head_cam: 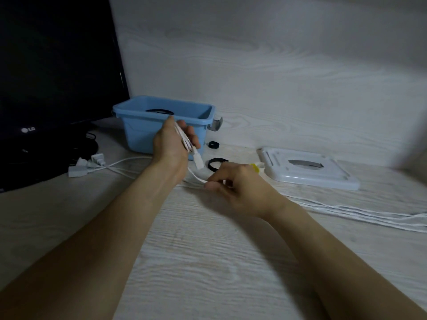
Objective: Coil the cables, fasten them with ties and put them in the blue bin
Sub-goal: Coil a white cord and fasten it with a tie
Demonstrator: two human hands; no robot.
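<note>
The left hand (172, 140) is raised just in front of the blue bin (161, 125), fingers curled round several gathered loops of the white cable (184, 137); one white connector (198, 160) hangs below the palm. The right hand (233, 184) sits lower and nearer, resting on the bench (208, 262), and pinches a single run of the same cable between thumb and fingertips.

From the right hand's pinch, the free length of cable trails along the bench to the right and runs out of view at the right edge, alongside several other white strands (358, 211). Its long axis therefore lies left to right, low across the bench. The right hand is the nearer one to this slack; the left hand acts as the holder for the coil.

Judgement: the next loop requires the right hand to draw slack leftward and up to the left hand. The parallel strands could tangle or be picked up by mistake.

Two black ring-shaped ties (216, 164) lie on the bench just beyond the right hand, within its reach. A dark loop (159, 110) already lies inside the bin. A white lid (307, 168) rests far right; loose plugs (89, 166) lie to the left.
</note>
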